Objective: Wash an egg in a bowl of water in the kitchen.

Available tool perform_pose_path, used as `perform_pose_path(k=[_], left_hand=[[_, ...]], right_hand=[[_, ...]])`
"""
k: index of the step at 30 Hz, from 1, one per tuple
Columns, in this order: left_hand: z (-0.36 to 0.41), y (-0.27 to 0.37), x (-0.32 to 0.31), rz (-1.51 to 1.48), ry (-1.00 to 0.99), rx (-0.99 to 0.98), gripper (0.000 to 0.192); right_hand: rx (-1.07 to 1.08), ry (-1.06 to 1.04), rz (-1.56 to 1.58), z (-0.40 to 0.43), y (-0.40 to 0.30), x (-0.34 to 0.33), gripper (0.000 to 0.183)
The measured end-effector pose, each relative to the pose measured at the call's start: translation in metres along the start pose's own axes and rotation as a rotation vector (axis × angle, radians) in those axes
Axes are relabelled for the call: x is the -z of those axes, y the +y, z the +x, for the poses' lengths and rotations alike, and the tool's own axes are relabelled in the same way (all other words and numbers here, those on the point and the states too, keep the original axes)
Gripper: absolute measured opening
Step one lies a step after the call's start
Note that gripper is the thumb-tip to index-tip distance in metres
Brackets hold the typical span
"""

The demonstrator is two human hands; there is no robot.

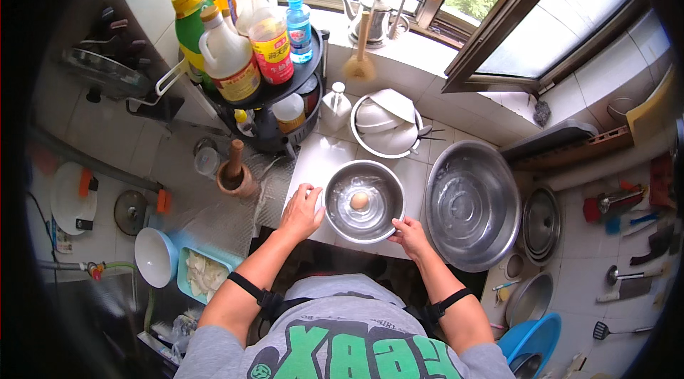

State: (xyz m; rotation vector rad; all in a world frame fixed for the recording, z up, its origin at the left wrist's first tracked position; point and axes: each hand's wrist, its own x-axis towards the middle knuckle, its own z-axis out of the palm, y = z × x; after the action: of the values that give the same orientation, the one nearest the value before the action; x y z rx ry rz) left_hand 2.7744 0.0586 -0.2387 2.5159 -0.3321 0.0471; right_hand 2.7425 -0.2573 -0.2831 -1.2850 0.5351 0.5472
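A round stainless-steel basin [341, 226] stands on the white tiled counter before me, with one brown egg [359, 200] lying in its middle. At the basin's right front rim, my right hand [410, 236] grips the edge between thumb and fingers. My left hand [302, 212] is at the basin's left side, palm down, fingers apart and close to the rim; whether the fingertips touch it I cannot tell. To the right is a larger, deep metal basin [473, 208] with a wet-looking bottom. Behind the egg's basin sits a white bowl [357, 138] holding stacked white dishes and spoons.
A black corner rack [307, 80] with sauce bottles stands at the back left. Left are a wooden mortar [243, 184] with pestle and a turquoise tray [184, 280] of pale slices. An open window frame [465, 77] juts in at the upper right.
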Motion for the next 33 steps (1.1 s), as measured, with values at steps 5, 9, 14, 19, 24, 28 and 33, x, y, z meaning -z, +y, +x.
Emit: perform_pose_path(k=[5,9,14,19,24,28,33], left_hand=[[-0.024,-0.012,0.0,-0.077,-0.133,0.048,0.05],[-0.027,-0.022,-0.007,-0.122,-0.095,-0.018,0.048],[-0.033,-0.021,-0.01,-0.088,-0.036,-0.024,0.045],[-0.05,-0.004,0.012,-0.125,-0.056,0.159,0.043],[-0.068,0.023,0.039,-0.128,0.022,0.312,0.039],[-0.104,0.035,0.052,-0.125,0.156,0.433,0.037],[-0.154,0.049,0.058,-0.107,0.208,0.597,0.03]], right_hand=[[-0.018,-0.018,-0.014,0.013,0.007,-0.005,0.019],[-0.007,-0.013,-0.065,0.021,0.007,-0.007,0.018],[-0.1,0.088,-0.282,0.026,-0.008,-0.027,0.022],[1.096,0.041,-1.171,0.017,-0.063,-0.092,0.042],[1.048,-0.268,-1.663,0.087,-0.039,-0.09,0.028],[0.989,-0.383,-1.744,0.103,-0.03,-0.093,0.02],[0.82,-0.316,-1.597,0.12,-0.013,-0.104,0.024]])
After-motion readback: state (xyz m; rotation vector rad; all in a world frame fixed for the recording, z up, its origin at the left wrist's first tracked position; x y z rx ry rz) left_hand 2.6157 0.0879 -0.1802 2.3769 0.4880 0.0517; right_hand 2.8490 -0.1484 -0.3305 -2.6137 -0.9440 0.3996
